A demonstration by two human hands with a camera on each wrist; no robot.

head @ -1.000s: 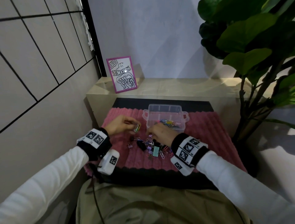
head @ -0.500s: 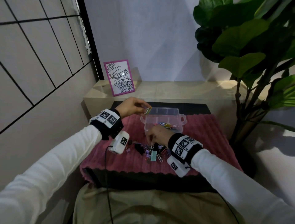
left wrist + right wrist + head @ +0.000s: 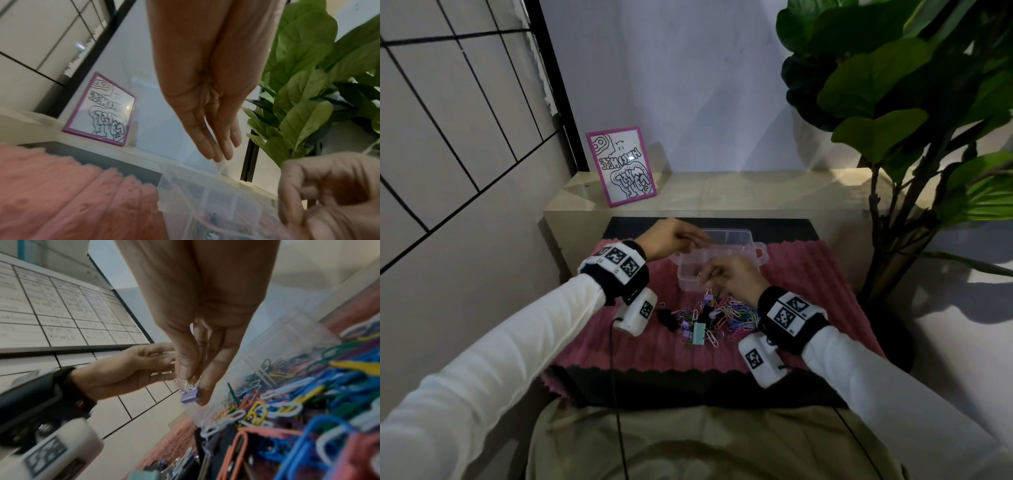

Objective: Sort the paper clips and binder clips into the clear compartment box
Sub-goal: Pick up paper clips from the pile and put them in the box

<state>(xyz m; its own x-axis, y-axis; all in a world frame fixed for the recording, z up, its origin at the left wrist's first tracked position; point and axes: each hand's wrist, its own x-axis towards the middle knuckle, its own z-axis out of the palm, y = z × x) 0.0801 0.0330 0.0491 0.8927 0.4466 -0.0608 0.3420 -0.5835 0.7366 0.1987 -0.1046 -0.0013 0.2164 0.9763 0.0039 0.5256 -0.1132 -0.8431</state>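
Observation:
The clear compartment box [image 3: 751, 245] stands at the far side of the pink mat, with coloured paper clips in its near compartment [image 3: 273, 368]. A mixed pile of paper clips and binder clips [image 3: 726, 315] lies just in front of it. My left hand [image 3: 700, 241] hovers over the box's left end, its fingers [image 3: 216, 151] straight and empty. At the box's near edge my right hand [image 3: 710, 281] pinches the wire handles of a small purple binder clip [image 3: 190, 396], which hangs just above the pile [image 3: 287, 410].
A teal binder clip [image 3: 698, 334] lies at the pile's near edge. The pink ribbed mat [image 3: 822, 291] covers a dark table. A framed drawing [image 3: 621, 166] leans on the beige ledge behind. A tiled wall stands close on the left, a leafy plant [image 3: 893, 102] on the right.
My left hand carried a paper clip from the mat up over the box and now has straight, empty fingers. My right hand lifted a purple binder clip out of the pile.

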